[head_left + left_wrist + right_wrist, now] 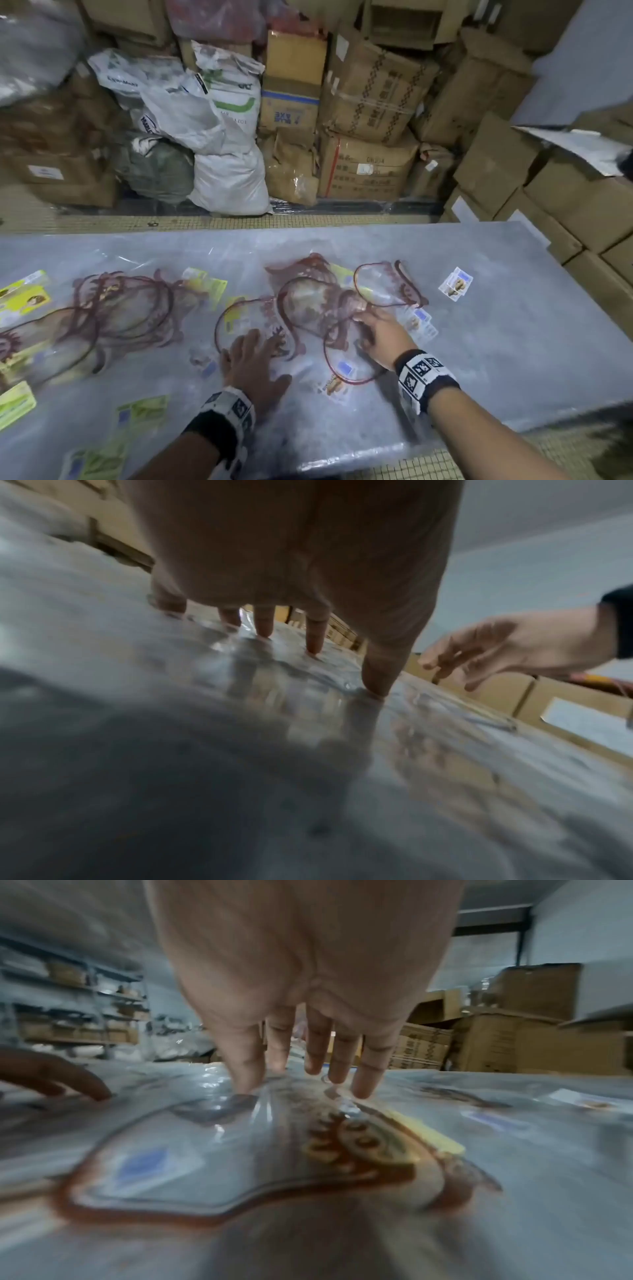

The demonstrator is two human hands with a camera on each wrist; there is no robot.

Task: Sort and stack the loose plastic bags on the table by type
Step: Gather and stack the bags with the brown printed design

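I am pinning one red-printed clear bag point(253, 329) flat under my spread left hand point(251, 368), while my right hand point(376, 334), fingers extended, is pressing overlapping bags beneath its fingertips; next I should be sliding one free.

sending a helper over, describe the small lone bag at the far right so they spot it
On the grey table, look right of the red-printed bags near the right hand. The small clear packet lies alone on bare tabletop, touching nothing, far smaller, with a blue patch.
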